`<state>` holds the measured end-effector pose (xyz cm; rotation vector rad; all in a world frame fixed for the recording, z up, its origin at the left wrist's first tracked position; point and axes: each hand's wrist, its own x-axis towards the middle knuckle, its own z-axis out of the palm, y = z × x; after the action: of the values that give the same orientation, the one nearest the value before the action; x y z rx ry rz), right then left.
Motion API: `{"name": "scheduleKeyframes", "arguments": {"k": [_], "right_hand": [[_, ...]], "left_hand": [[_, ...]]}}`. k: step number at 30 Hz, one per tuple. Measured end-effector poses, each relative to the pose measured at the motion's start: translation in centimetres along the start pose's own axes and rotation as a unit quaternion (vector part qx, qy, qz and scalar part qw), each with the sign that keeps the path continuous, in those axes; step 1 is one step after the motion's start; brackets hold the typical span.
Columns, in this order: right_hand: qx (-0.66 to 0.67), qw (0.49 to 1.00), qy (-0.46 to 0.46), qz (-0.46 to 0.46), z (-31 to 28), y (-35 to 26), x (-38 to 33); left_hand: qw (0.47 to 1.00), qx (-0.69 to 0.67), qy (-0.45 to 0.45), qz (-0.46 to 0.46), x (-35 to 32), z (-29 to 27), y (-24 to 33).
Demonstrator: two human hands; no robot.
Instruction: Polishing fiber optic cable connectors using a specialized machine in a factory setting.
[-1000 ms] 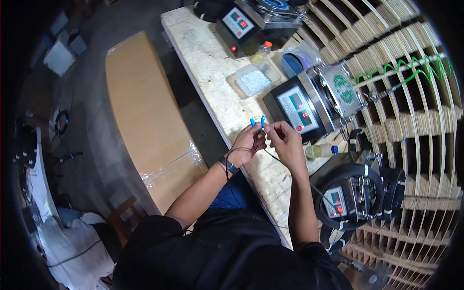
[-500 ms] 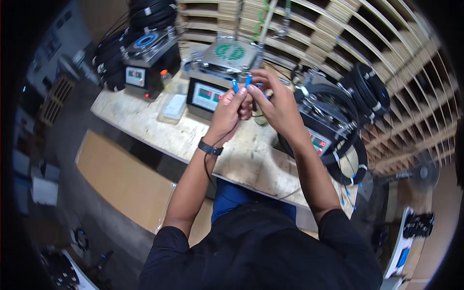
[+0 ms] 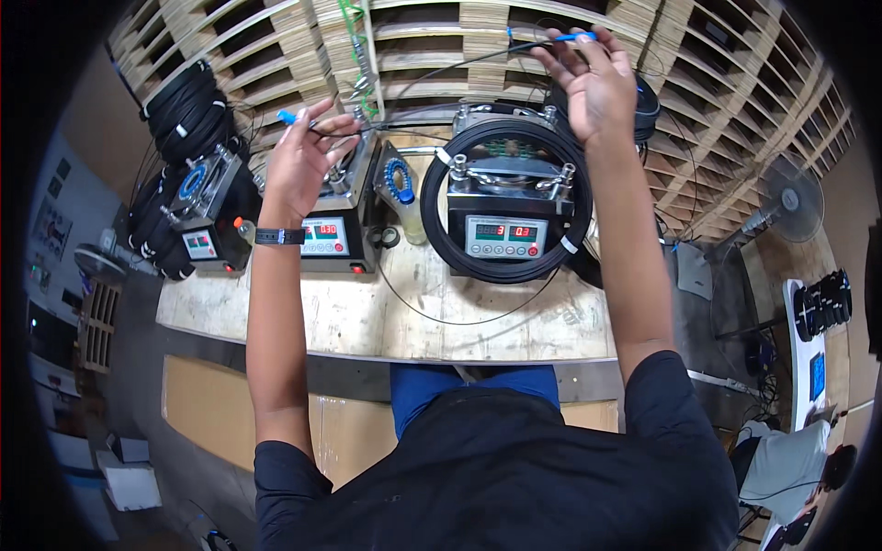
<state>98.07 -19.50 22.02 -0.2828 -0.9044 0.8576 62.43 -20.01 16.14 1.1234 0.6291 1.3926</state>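
Note:
My left hand [image 3: 303, 165] is raised over the middle machine [image 3: 329, 234], its fingers closed on a thin black cable with a blue connector [image 3: 288, 118] at its tip. Up at the right, in front of the wooden slats, my right hand [image 3: 597, 87] grips another blue-tipped cable end [image 3: 577, 38]. Dark cable [image 3: 459, 64] stretches between the hands. Below them a coil of black cable [image 3: 438, 211], bound with white ties, stands against the right machine [image 3: 507, 239], which has a lit panel. A loose loop of thin cable [image 3: 441, 321] droops over the bench.
A wooden bench [image 3: 386, 335] carries the machines, including a left one [image 3: 197, 243]. A blue-capped bottle [image 3: 409, 216] stands between the middle and right ones. Black coils [image 3: 188, 115] are piled at left. Wooden slats [image 3: 441, 32] rise behind. Fans and a person [image 3: 790, 468] are off to the sides.
My hands, together near the middle machine before, have spread wide apart and risen, each with a blue-tipped end. The view has swung right, bringing the coil and right machine in front.

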Motion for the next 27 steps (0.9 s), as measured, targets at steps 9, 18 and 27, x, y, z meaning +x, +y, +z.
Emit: {"name": "scheduleKeyframes", "arguments": {"k": [9, 18, 27], "right_hand": [[-0.066, 0.982, 0.178, -0.005, -13.6, 2.9, 2.3], [0.163, 0.897, 0.401, 0.089, -26.3, 4.5, 5.8], [-0.215, 0.947, 0.153, 0.184, -23.4, 6.1, 4.2]], "left_hand": [[0.991, 0.044, 0.102, -0.07, 3.4, 5.0, -8.7], [0.894, -0.392, 0.204, -0.069, 7.7, 3.3, -12.3], [0.933, -0.262, 0.222, -0.109, 12.1, 1.7, -15.8]]}}
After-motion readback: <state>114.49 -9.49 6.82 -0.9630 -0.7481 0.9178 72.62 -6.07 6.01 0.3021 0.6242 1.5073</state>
